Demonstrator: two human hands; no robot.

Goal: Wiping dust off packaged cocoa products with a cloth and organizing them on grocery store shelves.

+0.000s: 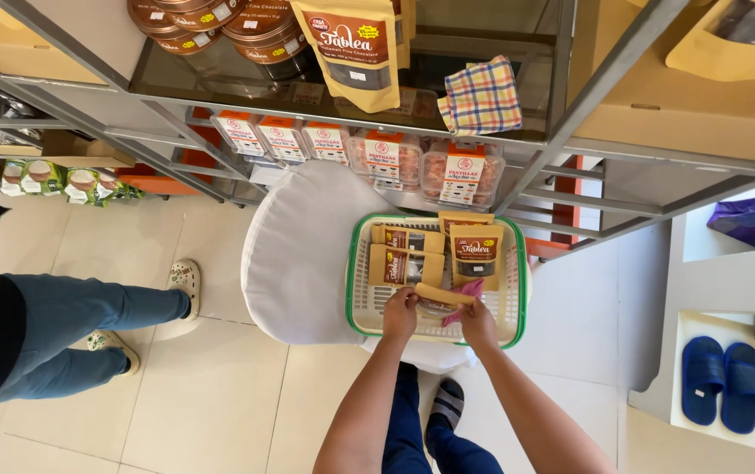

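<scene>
Metal shelving, grey, standing across the far side of the scene; carrying round brown tins, a tall tan pouch, a checked cloth and, lower down, a row of clear boxed sweets.

White cushioned seat, sitting near the shelving on the tiled floor, bearing the basket on its right part.

Another person's legs in blue jeans and pale clogs, standing at left, well apart from the basket.

Blue slippers, lying paired on a white step at right.

Basket, cream plastic with green rim, holding several tan pouches with dark labels, lying flat toward its far end.

Left hand, reaching over the basket's near edge, grip closing on the left end of a flat tan pouch.

Right hand, gripping the right end of the same pouch, with a pink cloth bunching between fingers and pouch.

Flat tan pouch, hovering just above the basket's near end, lying between the two hands.
</scene>
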